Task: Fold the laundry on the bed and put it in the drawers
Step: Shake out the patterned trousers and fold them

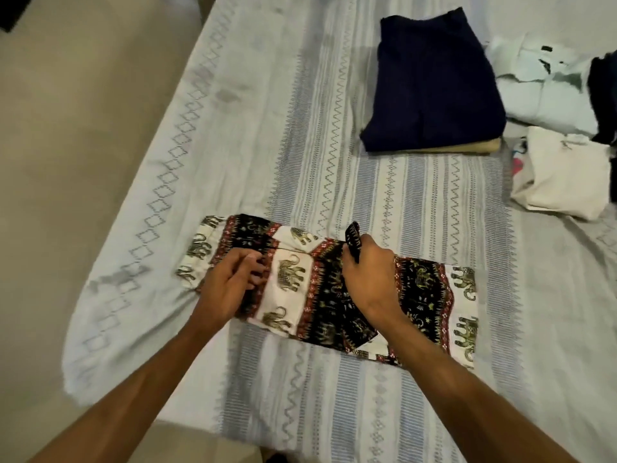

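No writing is readable. The left hand [233, 279] pinches elephant-print pants [290, 275] on the bed [367, 195]. The right hand [367, 272] grips a raised dark fold.

An elephant-print garment [320, 289] is spread flat across the near part of the bed [334, 412], lengthwise from left to right. The left hand [230, 282] is set on its left portion, and the right hand [367, 272] on its middle, where a raised fold of the cloth is pinched. Farther back and to the right, a folded garment [434, 85] is stacked on another folded piece [467, 147]. To the right of that stack, a loose heap of clothes [561, 128] is spread near the bed's right edge. The floor [66, 128] is seen to the left of the bed.
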`<state>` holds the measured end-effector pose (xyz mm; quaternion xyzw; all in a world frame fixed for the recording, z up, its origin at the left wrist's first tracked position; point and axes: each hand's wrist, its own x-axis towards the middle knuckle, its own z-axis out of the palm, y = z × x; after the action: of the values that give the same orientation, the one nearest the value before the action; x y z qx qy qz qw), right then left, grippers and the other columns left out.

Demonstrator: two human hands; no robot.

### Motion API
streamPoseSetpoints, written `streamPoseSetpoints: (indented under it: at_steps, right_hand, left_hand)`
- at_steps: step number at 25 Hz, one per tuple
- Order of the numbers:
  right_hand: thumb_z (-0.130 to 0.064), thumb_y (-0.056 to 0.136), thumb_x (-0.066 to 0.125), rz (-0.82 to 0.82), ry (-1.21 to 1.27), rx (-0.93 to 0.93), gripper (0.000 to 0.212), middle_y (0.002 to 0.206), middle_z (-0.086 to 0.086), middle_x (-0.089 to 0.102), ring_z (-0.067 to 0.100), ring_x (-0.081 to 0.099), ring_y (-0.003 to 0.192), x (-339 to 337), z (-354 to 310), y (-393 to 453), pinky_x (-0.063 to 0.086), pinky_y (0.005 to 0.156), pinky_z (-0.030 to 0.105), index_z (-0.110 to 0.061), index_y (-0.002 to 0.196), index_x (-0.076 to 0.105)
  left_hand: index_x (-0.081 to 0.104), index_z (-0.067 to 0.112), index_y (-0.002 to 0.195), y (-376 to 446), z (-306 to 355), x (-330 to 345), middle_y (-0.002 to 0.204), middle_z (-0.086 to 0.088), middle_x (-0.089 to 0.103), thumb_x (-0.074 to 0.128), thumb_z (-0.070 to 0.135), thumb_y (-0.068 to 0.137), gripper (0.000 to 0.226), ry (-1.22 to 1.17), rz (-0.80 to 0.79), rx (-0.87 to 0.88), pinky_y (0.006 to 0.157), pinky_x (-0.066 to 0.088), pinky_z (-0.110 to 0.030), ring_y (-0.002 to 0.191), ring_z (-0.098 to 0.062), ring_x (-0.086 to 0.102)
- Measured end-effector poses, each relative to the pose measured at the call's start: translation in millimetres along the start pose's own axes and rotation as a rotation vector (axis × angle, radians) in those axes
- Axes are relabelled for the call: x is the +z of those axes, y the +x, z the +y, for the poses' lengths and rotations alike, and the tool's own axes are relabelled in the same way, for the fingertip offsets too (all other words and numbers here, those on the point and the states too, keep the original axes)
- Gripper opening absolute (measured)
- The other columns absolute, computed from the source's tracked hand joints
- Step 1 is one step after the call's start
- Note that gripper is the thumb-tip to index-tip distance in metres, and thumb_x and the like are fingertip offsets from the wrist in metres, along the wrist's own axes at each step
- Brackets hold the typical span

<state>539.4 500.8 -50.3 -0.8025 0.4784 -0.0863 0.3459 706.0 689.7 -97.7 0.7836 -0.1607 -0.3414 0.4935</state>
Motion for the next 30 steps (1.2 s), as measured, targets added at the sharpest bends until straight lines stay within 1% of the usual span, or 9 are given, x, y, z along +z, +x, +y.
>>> streamPoseSetpoints:
  at_steps: [2, 4, 9, 15, 19, 22, 24, 27, 30]
  right_hand:
    - [-0.02, 0.104, 0.06, -0.016, 0.01, -0.023, 0.015, 0.07, 0.002, 0.06, 0.013, 0.058, 0.052, 36.7, -39.7, 1.4, 0.042, 0.041, 0.019, -0.008, 0.095, 0.057]
    - [-0.021, 0.104, 0.06, -0.048, -0.009, -0.018, 0.015, 0.074, 0.0, 0.059, 0.013, 0.06, 0.057, 73.8, -74.8, 0.1, 0.046, 0.045, 0.023, -0.006, 0.1, 0.059]
    - [-0.02, 0.104, 0.058, -0.063, -0.07, -0.009, 0.014, 0.085, -0.001, 0.055, 0.017, 0.058, 0.074, 143.8, -130.3, -3.0, 0.044, 0.066, 0.027, -0.006, 0.109, 0.06]
    - [-0.02, 0.105, 0.057, -0.038, -0.062, 0.049, 0.021, 0.094, 0.008, 0.063, 0.022, 0.058, 0.082, 188.8, -170.3, 4.2, 0.041, 0.069, 0.029, -0.004, 0.119, 0.057]
    - [-0.016, 0.104, 0.057, -0.014, -0.021, 0.102, 0.023, 0.09, 0.005, 0.059, 0.023, 0.06, 0.082, 197.8, -174.2, 9.2, 0.042, 0.068, 0.03, -0.002, 0.121, 0.056]
    - [-0.017, 0.104, 0.056, -0.017, -0.018, 0.089, 0.018, 0.086, 0.002, 0.054, 0.022, 0.058, 0.079, 198.5, -175.4, 13.5, 0.039, 0.064, 0.03, -0.002, 0.113, 0.055]
    - [-0.026, 0.104, 0.057, -0.067, 0.028, 0.074, 0.023, 0.086, 0.002, 0.058, 0.022, 0.062, 0.079, 197.8, -176.0, 12.5, 0.04, 0.059, 0.027, -0.005, 0.109, 0.053]
    - [-0.045, 0.107, 0.05, -0.142, 0.202, 0.083, 0.034, 0.084, -0.003, 0.063, 0.009, 0.061, 0.075, 190.5, -171.6, 1.9, 0.039, 0.057, 0.019, -0.012, 0.101, 0.057]
    - [-0.036, 0.11, 0.043, -0.076, 0.197, -0.026, 0.026, 0.084, -0.006, 0.065, 0.005, 0.061, 0.073, 168.1, -143.5, -10.7, 0.051, 0.067, 0.025, -0.019, 0.101, 0.061]
  left_hand:
    - [0.069, 0.011, 0.117, 14.5, -6.7, -33.0, 0.102, -0.012, 0.077, 0.05, 0.027, 0.109, 0.026, -0.164, -0.011, -0.144, 0.075, 0.061, -0.031, 0.088, -0.034, 0.074]
    - [0.069, 0.009, 0.117, 26.7, -10.5, -64.0, 0.11, -0.021, 0.075, 0.048, 0.035, 0.109, 0.034, -0.367, -0.018, -0.291, 0.075, 0.061, -0.031, 0.086, -0.031, 0.076]
    - [0.068, 0.012, 0.122, 39.3, -19.3, -100.7, 0.116, -0.009, 0.077, 0.038, 0.054, 0.107, 0.054, -0.551, -0.149, -0.492, 0.087, 0.056, -0.036, 0.102, -0.025, 0.075]
    - [0.073, 0.017, 0.117, 40.5, -24.3, -104.6, 0.093, 0.0, 0.075, 0.045, 0.066, 0.099, 0.059, -0.516, -0.197, -0.477, 0.07, 0.052, -0.028, 0.077, -0.012, 0.069]
    - [0.071, 0.022, 0.125, 39.9, -17.4, -108.9, 0.093, 0.003, 0.077, 0.04, 0.069, 0.1, 0.062, -0.488, -0.294, -0.417, 0.077, 0.05, -0.031, 0.088, -0.014, 0.071]
    - [0.07, 0.026, 0.123, 40.7, -10.2, -108.4, 0.077, 0.013, 0.072, 0.041, 0.066, 0.101, 0.054, -0.495, -0.328, -0.376, 0.068, 0.048, -0.025, 0.077, -0.005, 0.068]
    - [0.07, 0.024, 0.116, 39.5, -7.0, -108.6, 0.081, 0.013, 0.072, 0.046, 0.065, 0.1, 0.051, -0.453, -0.325, -0.356, 0.068, 0.049, -0.022, 0.08, -0.005, 0.068]
    - [0.069, 0.021, 0.12, 36.6, -4.3, -107.9, 0.108, 0.005, 0.078, 0.059, 0.071, 0.091, 0.058, -0.358, -0.279, -0.335, 0.086, 0.055, -0.029, 0.101, -0.01, 0.074]
    - [0.064, 0.028, 0.124, 30.3, -1.9, -101.9, 0.115, 0.008, 0.073, 0.076, 0.066, 0.081, 0.059, -0.134, -0.135, -0.25, 0.095, 0.057, -0.034, 0.104, -0.01, 0.071]
